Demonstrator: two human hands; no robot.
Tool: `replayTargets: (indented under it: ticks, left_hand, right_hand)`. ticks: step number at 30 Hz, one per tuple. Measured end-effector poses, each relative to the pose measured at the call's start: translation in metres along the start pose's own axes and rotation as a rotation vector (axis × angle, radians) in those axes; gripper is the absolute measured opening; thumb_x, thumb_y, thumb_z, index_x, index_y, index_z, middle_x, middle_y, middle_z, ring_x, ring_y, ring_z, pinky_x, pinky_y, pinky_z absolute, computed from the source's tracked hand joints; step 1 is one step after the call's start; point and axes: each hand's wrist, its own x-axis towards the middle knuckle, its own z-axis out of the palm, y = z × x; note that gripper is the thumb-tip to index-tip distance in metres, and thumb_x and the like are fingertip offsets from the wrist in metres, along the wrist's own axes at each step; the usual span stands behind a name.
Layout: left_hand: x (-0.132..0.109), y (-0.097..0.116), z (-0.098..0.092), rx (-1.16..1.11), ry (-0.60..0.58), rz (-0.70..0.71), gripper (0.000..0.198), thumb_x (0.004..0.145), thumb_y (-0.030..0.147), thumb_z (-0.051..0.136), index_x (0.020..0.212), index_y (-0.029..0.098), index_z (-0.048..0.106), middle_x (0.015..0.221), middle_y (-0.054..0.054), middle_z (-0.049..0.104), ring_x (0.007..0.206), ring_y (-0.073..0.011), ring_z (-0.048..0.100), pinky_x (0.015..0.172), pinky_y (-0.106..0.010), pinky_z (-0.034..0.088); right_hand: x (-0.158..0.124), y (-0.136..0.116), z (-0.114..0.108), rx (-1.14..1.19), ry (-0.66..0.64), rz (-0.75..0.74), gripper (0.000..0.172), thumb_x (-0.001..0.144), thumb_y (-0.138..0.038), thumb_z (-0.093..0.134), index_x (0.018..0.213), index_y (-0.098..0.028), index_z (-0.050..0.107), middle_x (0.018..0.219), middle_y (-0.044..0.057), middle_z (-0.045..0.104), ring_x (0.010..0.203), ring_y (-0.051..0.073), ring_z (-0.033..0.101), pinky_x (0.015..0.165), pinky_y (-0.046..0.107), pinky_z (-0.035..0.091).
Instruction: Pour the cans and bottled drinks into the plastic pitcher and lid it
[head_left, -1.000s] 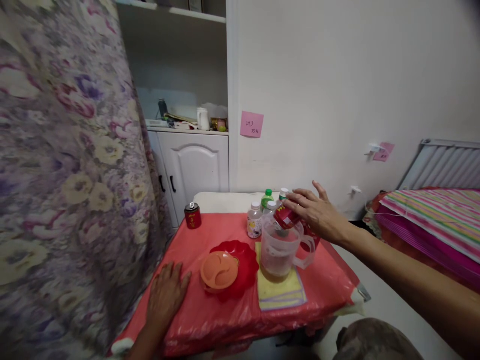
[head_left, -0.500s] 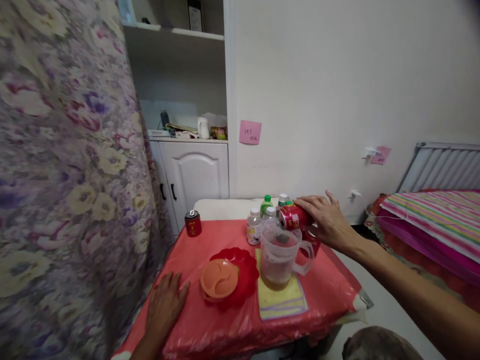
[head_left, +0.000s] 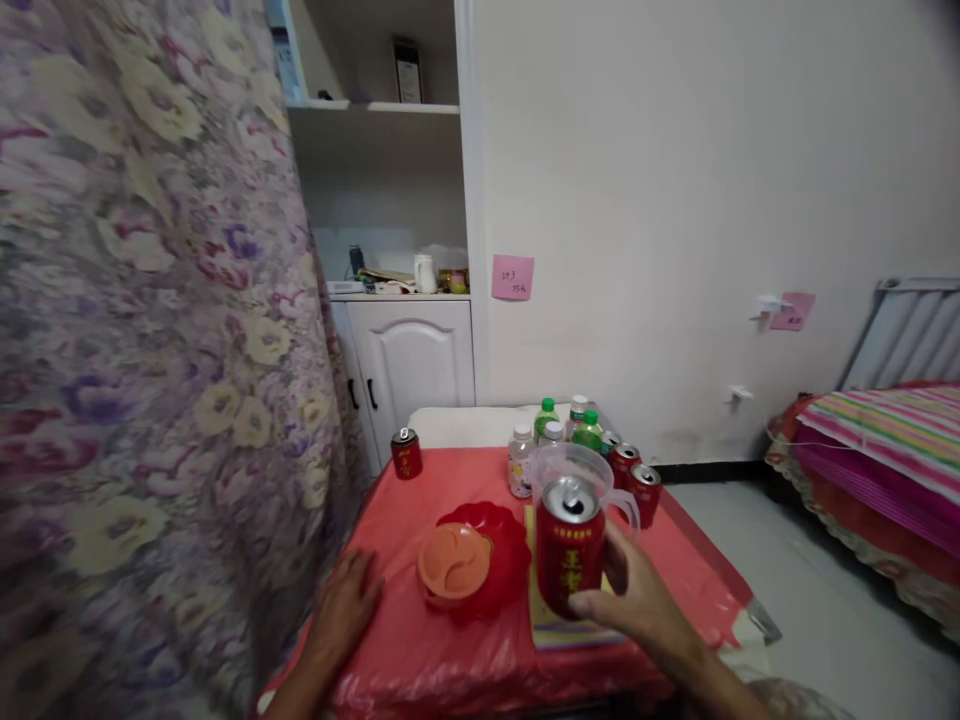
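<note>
My right hand (head_left: 637, 603) is wrapped round a red drink can (head_left: 569, 548) with an open top, held upright above the table's near side. Just behind the can stands a clear plastic pitcher (head_left: 600, 475) on a yellow cloth (head_left: 559, 634). My left hand (head_left: 343, 612) lies flat with fingers spread on the red table cover (head_left: 442, 660). An orange lid (head_left: 453, 562) rests on a red scalloped plate (head_left: 504, 545) between my two hands.
Several small bottles (head_left: 551, 430) and two red cans (head_left: 634, 475) stand behind the pitcher. Another red can (head_left: 406, 453) sits at the table's far left. A flowered curtain (head_left: 150, 350) hangs close on the left. A white cabinet (head_left: 409, 355) and a bed (head_left: 877, 450) flank the table.
My right hand has pulled the can back from over the pitcher and turned it upright, closer to me. The left hand stays flat on the table cover.
</note>
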Motion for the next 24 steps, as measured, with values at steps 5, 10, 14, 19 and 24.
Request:
replayTargets:
  ticks: [5, 10, 14, 19, 24]
  left_hand:
    - [-0.049, 0.058, -0.023, -0.235, 0.017, 0.037, 0.049, 0.092, 0.05, 0.041, 0.124, 0.018, 0.062, 0.131, -0.011, 0.072, 0.12, -0.0232, 0.068, 0.107, -0.035, 0.052]
    - [-0.113, 0.153, -0.037, -0.817, -0.061, 0.034, 0.05, 0.085, 0.051, 0.064, 0.128, 0.026, 0.064, 0.136, -0.01, 0.069, 0.13, -0.03, 0.062, 0.112, -0.046, 0.048]
    - [-0.133, 0.193, -0.027, -0.926, -0.052, 0.009, 0.067, 0.068, 0.046, 0.081, 0.128, 0.024, 0.062, 0.139, -0.015, 0.065, 0.134, -0.036, 0.057, 0.114, -0.054, 0.045]
    - [-0.137, 0.207, -0.011, -0.936, -0.053, -0.002, 0.077, 0.063, 0.031, 0.084, 0.134, 0.024, 0.054, 0.141, -0.014, 0.062, 0.136, -0.0338, 0.055, 0.117, -0.053, 0.042]
    - [-0.141, 0.209, -0.005, -0.908, -0.002, -0.033, 0.078, 0.06, 0.022, 0.081, 0.134, 0.022, 0.055, 0.135, -0.014, 0.064, 0.13, -0.0352, 0.059, 0.112, -0.052, 0.046]
  right_hand:
    - [-0.012, 0.052, 0.021, 0.007, 0.065, 0.099, 0.091, 0.06, -0.037, 0.09, 0.14, -0.021, 0.051, 0.145, 0.014, 0.06, 0.14, 0.034, 0.049, 0.119, 0.048, 0.034]
    - [-0.02, 0.076, 0.033, -0.077, 0.116, 0.133, 0.09, 0.057, -0.026, 0.086, 0.14, -0.02, 0.051, 0.143, 0.014, 0.061, 0.138, 0.034, 0.051, 0.117, 0.047, 0.036]
    - [-0.022, 0.08, 0.04, -0.137, 0.155, 0.134, 0.084, 0.057, -0.017, 0.079, 0.137, -0.019, 0.052, 0.136, 0.013, 0.067, 0.131, 0.032, 0.057, 0.113, 0.044, 0.043]
    - [-0.025, 0.092, 0.045, -0.218, 0.193, 0.105, 0.083, 0.057, -0.017, 0.075, 0.136, -0.02, 0.051, 0.136, 0.013, 0.066, 0.133, 0.033, 0.056, 0.108, 0.043, 0.049]
    - [-0.028, 0.103, 0.051, -0.266, 0.237, 0.096, 0.078, 0.058, -0.018, 0.074, 0.133, -0.02, 0.054, 0.138, 0.014, 0.065, 0.128, 0.033, 0.06, 0.107, 0.044, 0.05]
